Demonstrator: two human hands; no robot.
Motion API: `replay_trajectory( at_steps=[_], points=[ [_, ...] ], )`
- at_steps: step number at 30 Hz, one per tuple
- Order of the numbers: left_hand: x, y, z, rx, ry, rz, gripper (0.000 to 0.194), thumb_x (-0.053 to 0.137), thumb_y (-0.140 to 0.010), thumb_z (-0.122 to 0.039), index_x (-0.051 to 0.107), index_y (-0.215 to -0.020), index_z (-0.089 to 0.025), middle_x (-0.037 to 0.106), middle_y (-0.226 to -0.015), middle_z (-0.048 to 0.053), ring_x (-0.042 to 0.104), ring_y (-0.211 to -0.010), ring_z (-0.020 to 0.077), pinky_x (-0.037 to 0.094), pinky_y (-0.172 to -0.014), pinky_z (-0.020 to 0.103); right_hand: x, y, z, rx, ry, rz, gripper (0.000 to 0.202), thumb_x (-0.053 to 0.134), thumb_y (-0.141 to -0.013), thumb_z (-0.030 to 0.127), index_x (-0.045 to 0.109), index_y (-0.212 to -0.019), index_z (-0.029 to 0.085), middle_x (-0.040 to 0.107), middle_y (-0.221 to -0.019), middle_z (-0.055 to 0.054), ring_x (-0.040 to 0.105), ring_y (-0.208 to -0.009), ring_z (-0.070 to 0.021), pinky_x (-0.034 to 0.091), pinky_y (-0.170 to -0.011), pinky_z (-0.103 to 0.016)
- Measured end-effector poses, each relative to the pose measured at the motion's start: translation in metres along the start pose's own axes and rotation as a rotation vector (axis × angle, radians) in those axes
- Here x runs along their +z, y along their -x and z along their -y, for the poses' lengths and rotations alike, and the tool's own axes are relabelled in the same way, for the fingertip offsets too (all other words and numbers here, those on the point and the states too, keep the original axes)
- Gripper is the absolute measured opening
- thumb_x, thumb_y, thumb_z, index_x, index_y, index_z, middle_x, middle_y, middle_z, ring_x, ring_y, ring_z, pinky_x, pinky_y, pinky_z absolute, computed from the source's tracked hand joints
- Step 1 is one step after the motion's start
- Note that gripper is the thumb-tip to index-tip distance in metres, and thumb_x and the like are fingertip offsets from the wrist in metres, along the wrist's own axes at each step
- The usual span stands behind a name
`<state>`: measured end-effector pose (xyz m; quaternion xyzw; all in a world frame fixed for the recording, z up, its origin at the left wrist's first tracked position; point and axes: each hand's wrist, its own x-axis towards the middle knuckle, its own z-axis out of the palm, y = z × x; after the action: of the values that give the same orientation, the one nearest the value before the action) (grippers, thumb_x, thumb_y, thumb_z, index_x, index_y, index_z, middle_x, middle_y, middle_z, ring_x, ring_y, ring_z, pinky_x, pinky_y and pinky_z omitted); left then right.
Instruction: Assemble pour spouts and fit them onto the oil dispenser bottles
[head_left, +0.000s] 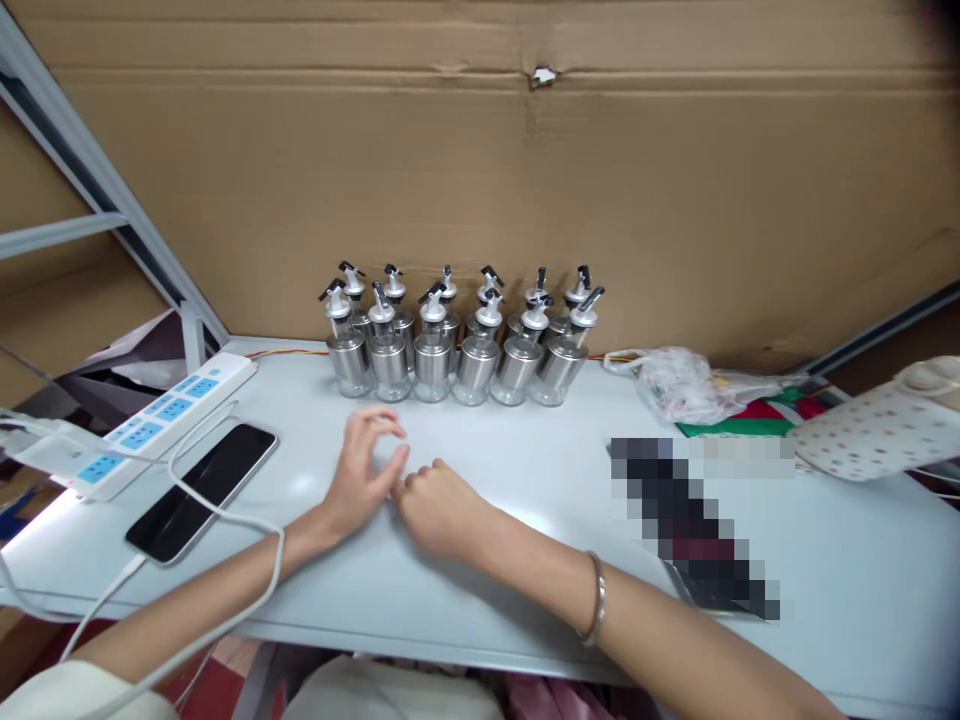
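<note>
Two rows of glass bottles with steel sleeves and silver pour spouts with black levers stand at the back of the table; one front bottle point(433, 368) is near the middle of its row. In front of them my left hand point(365, 470) has its fingers curved and apart, with nothing in it. My right hand point(437, 508) rests on the table just right of it, closed, knuckles up, close to the left thumb. What the right fingers hold, if anything, is hidden. Neither hand touches a bottle.
A white power strip point(176, 425) and a phone point(202, 492) with a white cable lie at the left, the cable crossing my left forearm. Plastic bags point(679, 385) and a patterned white roll point(874, 430) lie at the right, near a blurred dark item point(694, 525). Cardboard point(480, 170) stands behind.
</note>
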<state>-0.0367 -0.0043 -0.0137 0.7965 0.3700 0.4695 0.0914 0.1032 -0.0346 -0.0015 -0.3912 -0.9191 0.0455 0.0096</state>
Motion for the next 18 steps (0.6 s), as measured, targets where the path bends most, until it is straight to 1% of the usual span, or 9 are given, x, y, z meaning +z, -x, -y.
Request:
replay_trajectory(
  at_steps=[2,3,4,5,8,10,12,15,18],
  points=[
    [0.005,-0.011,0.018,-0.208,-0.001,-0.267,0.027,0.058,-0.081,-0.024,0.044,-0.103,-0.022,0.044,-0.115,0.009,0.044,-0.115,0.0228,0.037,-0.097,0.040,-0.006,0.005,-0.008,0.031,0.017,-0.026,0.016,0.049,-0.084,0.013,0.062,-0.093,0.010,0.068,-0.081,-0.012,0.063,-0.075,-0.0232,0.046,-0.073,-0.039],
    [0.006,-0.017,0.027,-0.278,0.015,-0.369,0.035,0.060,-0.080,-0.026,0.040,-0.109,-0.022,0.041,-0.120,0.010,0.042,-0.119,0.0236,0.036,-0.098,0.040,-0.008,0.008,-0.011,0.058,0.025,-0.054,0.018,0.048,-0.086,0.017,0.061,-0.097,0.010,0.067,-0.087,-0.014,0.062,-0.081,-0.0257,0.045,-0.075,-0.041],
    [0.006,-0.024,0.035,-0.323,0.022,-0.466,0.042,0.061,-0.078,-0.027,0.037,-0.113,-0.023,0.039,-0.123,0.010,0.040,-0.121,0.0237,0.035,-0.100,0.041,-0.008,0.011,-0.014,0.085,0.030,-0.082,0.021,0.047,-0.089,0.023,0.060,-0.100,0.011,0.065,-0.094,-0.016,0.060,-0.089,-0.0284,0.044,-0.077,-0.043],
    [0.006,-0.032,0.043,-0.344,0.017,-0.505,0.047,0.061,-0.078,-0.029,0.034,-0.116,-0.023,0.038,-0.126,0.010,0.039,-0.123,0.0231,0.033,-0.102,0.040,-0.007,0.013,-0.017,0.108,0.032,-0.109,0.027,0.046,-0.091,0.031,0.059,-0.104,0.011,0.063,-0.100,-0.017,0.057,-0.095,-0.0305,0.042,-0.080,-0.045],
    [0.007,-0.052,0.062,-0.369,0.028,-0.496,0.061,0.063,-0.076,-0.035,0.028,-0.124,-0.022,0.032,-0.136,0.013,0.032,-0.131,0.0233,0.027,-0.108,0.041,-0.001,0.021,-0.025,0.126,0.017,-0.151,0.046,0.042,-0.090,0.052,0.055,-0.112,0.014,0.058,-0.113,-0.017,0.050,-0.105,-0.0312,0.039,-0.086,-0.047],
    [0.010,-0.062,0.072,-0.413,0.087,-0.466,0.069,0.066,-0.074,-0.037,0.026,-0.127,-0.020,0.030,-0.140,0.015,0.030,-0.133,0.0240,0.022,-0.112,0.040,0.004,0.024,-0.028,0.118,-0.003,-0.161,0.051,0.039,-0.090,0.057,0.054,-0.116,0.015,0.056,-0.117,-0.016,0.047,-0.108,-0.0299,0.036,-0.090,-0.046],
    [0.015,-0.067,0.081,-0.449,0.136,-0.450,0.072,0.067,-0.072,-0.039,0.027,-0.127,-0.019,0.035,-0.138,0.015,0.037,-0.129,0.0241,0.027,-0.110,0.038,0.007,0.026,-0.029,0.117,-0.024,-0.168,0.054,0.037,-0.090,0.058,0.053,-0.118,0.015,0.054,-0.120,-0.017,0.045,-0.111,-0.0296,0.034,-0.094,-0.046],
    [0.018,-0.070,0.092,-0.487,0.155,-0.439,0.069,0.066,-0.072,-0.041,0.030,-0.126,-0.018,0.047,-0.125,0.013,0.050,-0.114,0.0228,0.039,-0.100,0.037,0.008,0.028,-0.028,0.123,-0.055,-0.166,0.055,0.036,-0.090,0.057,0.052,-0.121,0.015,0.053,-0.123,-0.017,0.044,-0.113,-0.0296,0.032,-0.097,-0.047],
    [0.015,-0.067,0.095,-0.519,0.139,-0.441,0.065,0.067,-0.070,-0.040,0.035,-0.122,-0.017,0.051,-0.115,0.011,0.054,-0.105,0.0230,0.043,-0.095,0.038,0.006,0.028,-0.027,0.132,-0.086,-0.153,0.055,0.038,-0.090,0.055,0.052,-0.123,0.013,0.052,-0.125,-0.018,0.043,-0.115,-0.0306,0.032,-0.099,-0.048]
  ],
)
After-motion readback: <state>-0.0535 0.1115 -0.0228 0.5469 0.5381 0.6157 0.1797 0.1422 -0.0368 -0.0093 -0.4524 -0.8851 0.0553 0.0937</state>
